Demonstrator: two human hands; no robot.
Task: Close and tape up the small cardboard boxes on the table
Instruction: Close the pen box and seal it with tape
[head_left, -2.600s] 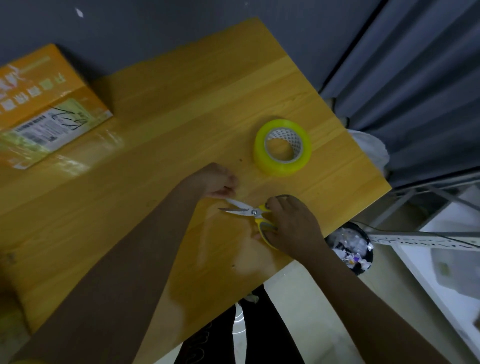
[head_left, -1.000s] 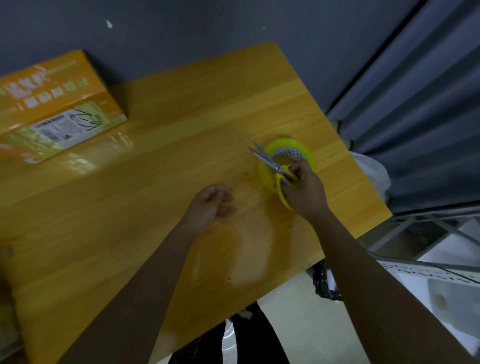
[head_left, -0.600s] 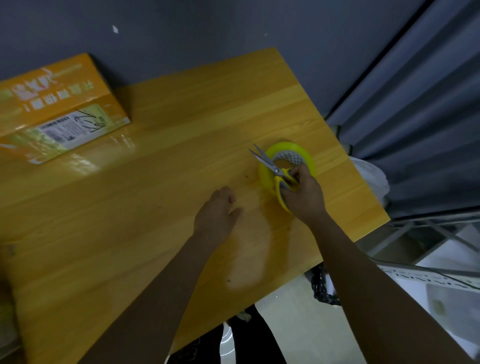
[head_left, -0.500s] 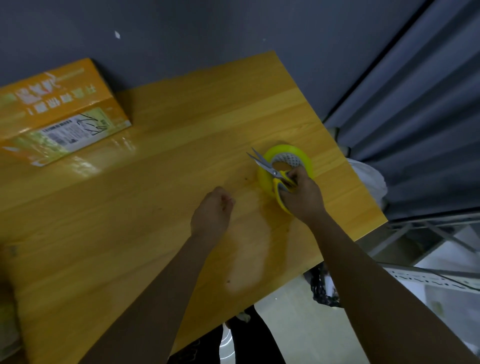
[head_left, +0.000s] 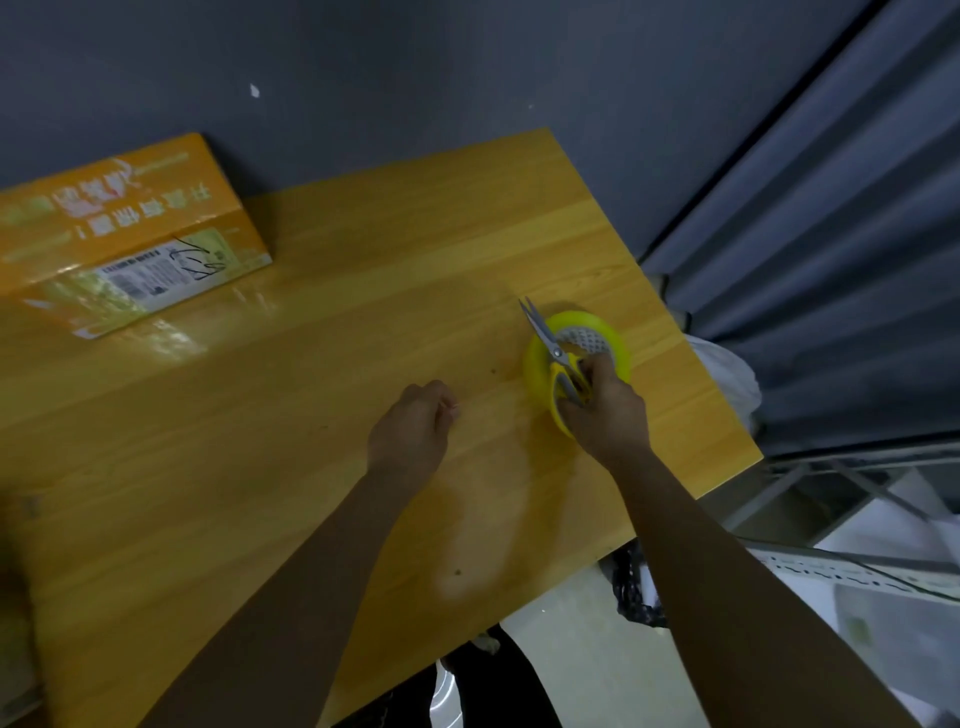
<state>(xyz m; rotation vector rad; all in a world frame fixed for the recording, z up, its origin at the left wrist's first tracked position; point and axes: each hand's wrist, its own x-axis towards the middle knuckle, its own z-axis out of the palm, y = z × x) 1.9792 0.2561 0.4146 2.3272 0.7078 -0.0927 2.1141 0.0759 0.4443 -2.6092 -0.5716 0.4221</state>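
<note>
Gripping steel scissors (head_left: 551, 349); glossy tape ring (head_left: 602, 338)

Storeroom or packing corner: wooden table (head_left: 311, 415), grey wall (head_left: 415, 62), metal shelving (head_left: 857, 571).

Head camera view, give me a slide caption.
Right hand holds yellow-handled scissors over yellow tape roll on wooden table.

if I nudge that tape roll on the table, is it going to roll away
Probably not: the tape roll lies flat on the table, so it should slide rather than roll. It looks rigid. The right hand, holding scissors, is over it and might steady it.
</note>
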